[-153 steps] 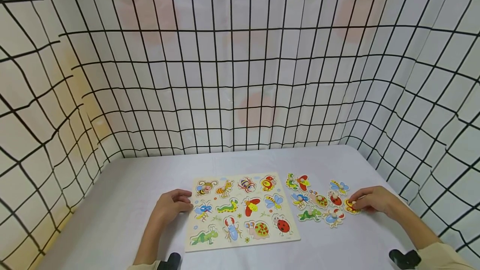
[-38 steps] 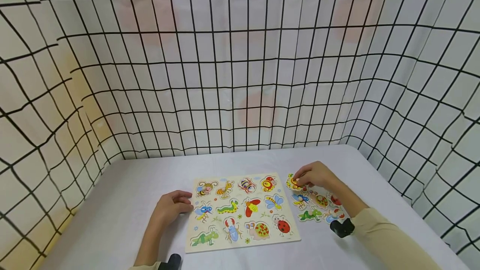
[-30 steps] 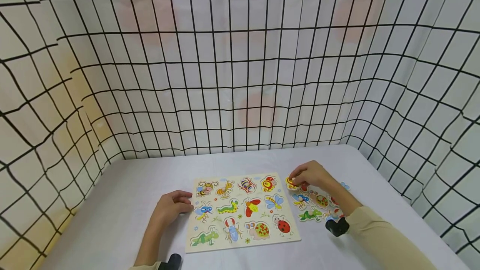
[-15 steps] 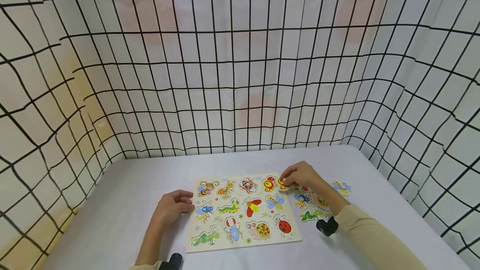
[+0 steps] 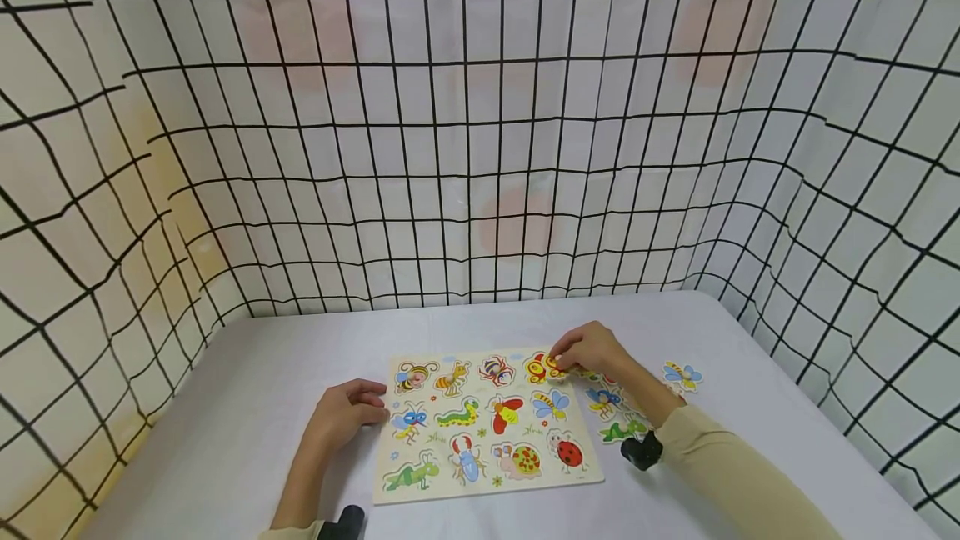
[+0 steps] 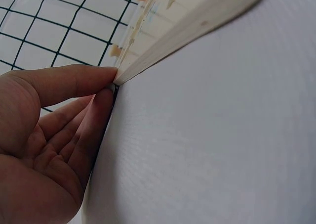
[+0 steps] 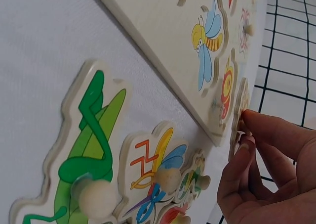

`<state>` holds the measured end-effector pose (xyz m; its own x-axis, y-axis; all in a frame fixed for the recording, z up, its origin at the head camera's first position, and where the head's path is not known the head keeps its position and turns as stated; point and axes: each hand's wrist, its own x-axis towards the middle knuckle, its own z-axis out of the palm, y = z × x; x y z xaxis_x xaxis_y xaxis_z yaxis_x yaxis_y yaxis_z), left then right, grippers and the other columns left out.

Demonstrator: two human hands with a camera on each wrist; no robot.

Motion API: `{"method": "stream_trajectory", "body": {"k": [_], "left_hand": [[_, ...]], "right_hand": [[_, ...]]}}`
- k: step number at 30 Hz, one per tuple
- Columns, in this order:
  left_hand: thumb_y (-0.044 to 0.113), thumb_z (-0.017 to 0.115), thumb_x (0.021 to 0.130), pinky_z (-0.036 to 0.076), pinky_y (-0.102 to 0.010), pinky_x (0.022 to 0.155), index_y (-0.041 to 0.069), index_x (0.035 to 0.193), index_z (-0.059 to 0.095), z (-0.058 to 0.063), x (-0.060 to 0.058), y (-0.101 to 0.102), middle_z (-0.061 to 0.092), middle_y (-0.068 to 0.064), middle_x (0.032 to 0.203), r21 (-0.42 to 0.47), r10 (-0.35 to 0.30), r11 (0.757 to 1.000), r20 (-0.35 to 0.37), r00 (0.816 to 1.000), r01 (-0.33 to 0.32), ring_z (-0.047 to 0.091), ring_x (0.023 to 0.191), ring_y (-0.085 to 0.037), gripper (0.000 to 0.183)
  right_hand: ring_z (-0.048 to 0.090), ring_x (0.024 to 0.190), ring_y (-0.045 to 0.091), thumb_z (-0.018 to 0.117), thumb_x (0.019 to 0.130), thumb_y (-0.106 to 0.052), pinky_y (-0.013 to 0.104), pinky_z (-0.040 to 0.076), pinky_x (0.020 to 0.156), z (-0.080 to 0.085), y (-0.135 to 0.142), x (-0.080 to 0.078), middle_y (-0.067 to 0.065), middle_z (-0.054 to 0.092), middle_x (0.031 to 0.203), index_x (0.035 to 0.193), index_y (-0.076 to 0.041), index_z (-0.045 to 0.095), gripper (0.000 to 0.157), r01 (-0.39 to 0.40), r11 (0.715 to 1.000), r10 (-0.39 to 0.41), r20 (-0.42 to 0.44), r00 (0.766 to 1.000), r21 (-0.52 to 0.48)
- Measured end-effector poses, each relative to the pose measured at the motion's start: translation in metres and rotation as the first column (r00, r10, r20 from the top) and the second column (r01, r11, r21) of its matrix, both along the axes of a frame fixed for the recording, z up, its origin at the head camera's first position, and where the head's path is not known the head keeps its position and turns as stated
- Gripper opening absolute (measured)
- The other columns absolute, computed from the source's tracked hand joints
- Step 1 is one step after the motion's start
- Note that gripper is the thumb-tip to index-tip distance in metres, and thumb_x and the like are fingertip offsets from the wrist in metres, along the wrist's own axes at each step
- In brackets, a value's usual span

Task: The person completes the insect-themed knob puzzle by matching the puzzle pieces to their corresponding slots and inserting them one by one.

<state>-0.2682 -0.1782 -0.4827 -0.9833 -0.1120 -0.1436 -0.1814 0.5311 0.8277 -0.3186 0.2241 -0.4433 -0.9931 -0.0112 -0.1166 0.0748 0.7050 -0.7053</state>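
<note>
My right hand [image 5: 592, 348] pinches a red and yellow butterfly puzzle piece [image 5: 555, 364] by its knob, over the far right corner of the wooden insect puzzle board [image 5: 540, 483]. In the right wrist view this piece [image 7: 240, 108] is tilted, nearly edge-on, beside the matching butterfly recess [image 7: 226, 93]. My left hand [image 5: 341, 419] lies at the board's left side. The left wrist view shows its thumb and a fingertip [image 6: 106, 75] touching the board's corner, fingers fairly straight. Knobs [image 6: 116, 51] stand up on pieces seated in the board.
Right of the board lie loose pieces: a grasshopper [image 7: 89, 159], a blue mosquito-like insect [image 7: 160, 155], a caterpillar [image 7: 190, 179] and a dragonfly [image 5: 682, 375]. My right forearm [image 5: 720, 448] hides others. Black grid netting [image 5: 465, 148] surrounds the white table [image 5: 300, 340].
My right hand picked up the butterfly piece at the far right and carried it left, past the loose pieces, to over the board's corner. The left hand has stayed in place.
</note>
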Motion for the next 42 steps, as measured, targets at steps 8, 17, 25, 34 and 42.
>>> {"method": "stream_trajectory", "body": {"k": [8, 17, 25, 34, 42], "left_hand": [[0.009, 0.08, 0.081, 0.047, -0.029, 0.07, 0.006, 0.117, 0.072, -0.002, -0.001, 0.0, 0.069, -0.004, 0.087, 0.002, 0.009, 1.0, -0.001, 1.0, -0.009, 0.06, 0.078, -0.019, 0.037], [0.008, 0.081, 0.081, 0.047, -0.029, 0.069, 0.006, 0.116, 0.072, -0.002, 0.0, 0.0, 0.068, -0.004, 0.087, 0.007, 0.013, 1.0, -0.009, 1.0, -0.013, 0.059, 0.078, -0.019, 0.037], [0.009, 0.081, 0.08, 0.048, -0.03, 0.071, 0.006, 0.115, 0.072, -0.002, 0.0, 0.0, 0.068, -0.004, 0.087, 0.006, 0.005, 1.0, -0.017, 1.0, -0.005, 0.059, 0.079, -0.019, 0.036], [0.009, 0.081, 0.08, 0.048, -0.03, 0.071, 0.006, 0.115, 0.072, -0.001, 0.0, 0.002, 0.068, -0.005, 0.086, 0.003, 0.007, 1.0, -0.016, 1.0, -0.007, 0.059, 0.078, -0.019, 0.037], [0.008, 0.081, 0.08, 0.048, -0.031, 0.073, 0.006, 0.114, 0.072, -0.001, 0.001, 0.002, 0.068, -0.004, 0.084, -0.003, 0.025, 1.0, -0.008, 1.0, -0.025, 0.059, 0.078, -0.02, 0.036]], "right_hand": [[0.059, 0.07, 0.015, 0.081, 0.079, -0.012, 0.026, 0.047, 0.06, -0.006, -0.01, -0.005, 0.005, 0.074, 0.092, 0.093, -0.01, 0.08, 0.014, 0.011, 1.0, -0.011, -0.004, 1.0, 0.0], [0.058, 0.068, 0.014, 0.081, 0.08, -0.013, 0.025, 0.045, 0.059, -0.007, -0.021, -0.005, 0.003, 0.074, 0.089, 0.093, -0.01, 0.081, 0.014, 0.013, 1.0, -0.013, -0.026, 1.0, -0.008], [0.06, 0.072, 0.015, 0.08, 0.081, -0.011, 0.025, 0.045, 0.059, -0.011, -0.029, -0.004, 0.004, 0.074, 0.09, 0.092, -0.009, 0.08, 0.012, 0.042, 0.999, -0.042, -0.02, 0.999, -0.014], [0.061, 0.07, 0.015, 0.081, 0.08, -0.01, 0.024, 0.046, 0.058, -0.015, -0.029, -0.005, 0.005, 0.074, 0.088, 0.091, -0.009, 0.08, 0.011, 0.048, 0.998, -0.049, -0.022, 0.999, -0.038], [0.062, 0.068, 0.015, 0.08, 0.08, -0.009, 0.024, 0.046, 0.057, -0.019, -0.03, -0.005, 0.005, 0.073, 0.086, 0.089, -0.008, 0.08, 0.01, 0.047, 0.997, -0.049, -0.029, 0.998, -0.054]]}}
